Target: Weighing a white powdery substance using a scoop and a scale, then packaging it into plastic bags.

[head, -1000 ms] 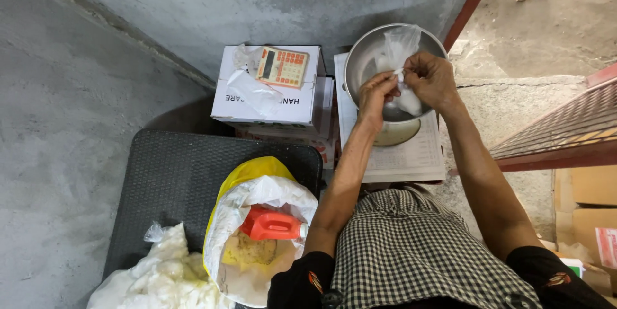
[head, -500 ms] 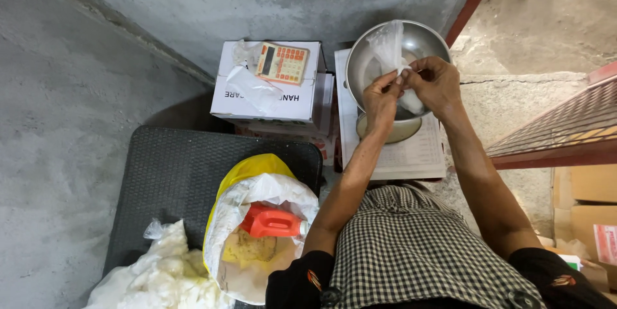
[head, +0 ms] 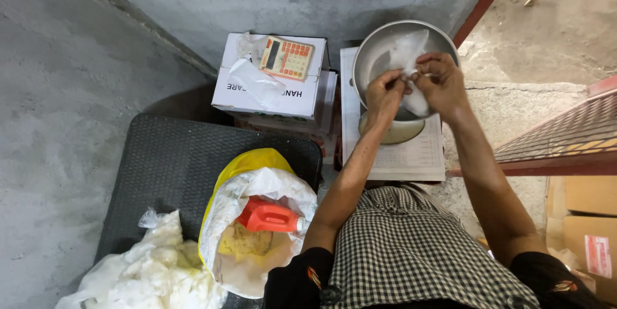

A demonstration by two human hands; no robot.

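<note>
A clear plastic bag (head: 411, 58) is pinched by both the left hand (head: 384, 94) and right hand (head: 440, 84) above the metal bowl (head: 376, 58), its long axis upright, mouth pointing down toward the hands; compared with earlier, the hands are held slightly lower.

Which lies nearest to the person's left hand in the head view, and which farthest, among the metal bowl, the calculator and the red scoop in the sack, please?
From the left hand:
1. Metal bowl, directly beneath the hand, on the scale.
2. Calculator, to the left in the picture, on top of the white box.
3. Red scoop, down by the person's lap, in the open sack.
</note>
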